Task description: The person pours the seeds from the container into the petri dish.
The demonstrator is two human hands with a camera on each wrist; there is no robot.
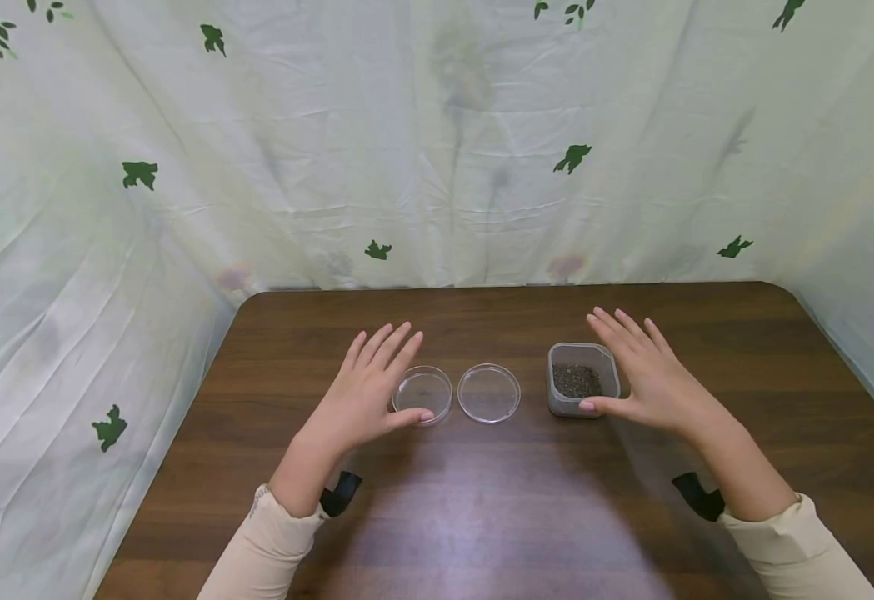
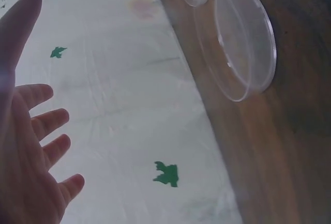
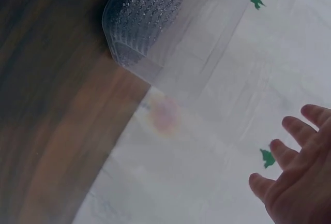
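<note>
My left hand (image 1: 365, 392) is held with fingers spread, its thumb overlapping the near rim of a clear round petri dish (image 1: 427, 392) in the head view. A second clear petri dish (image 1: 489, 393) lies flat just to the right of the first. Farther right stands a square translucent plastic container (image 1: 562, 408), partly filled with dark grains (image 1: 576, 381). My right hand (image 1: 650, 387) is over the container's right side, fingers extended and thumb across its near corner in the head view. In both wrist views, the left hand (image 2: 31, 141) and right hand (image 3: 302, 167) have nothing in them.
The brown wooden table (image 1: 481, 500) ends at a far edge against a hanging white cloth (image 1: 407, 167) with green bird shapes. The cloth also closes in the left and right sides. Black straps (image 1: 341, 493) sit at both wrists.
</note>
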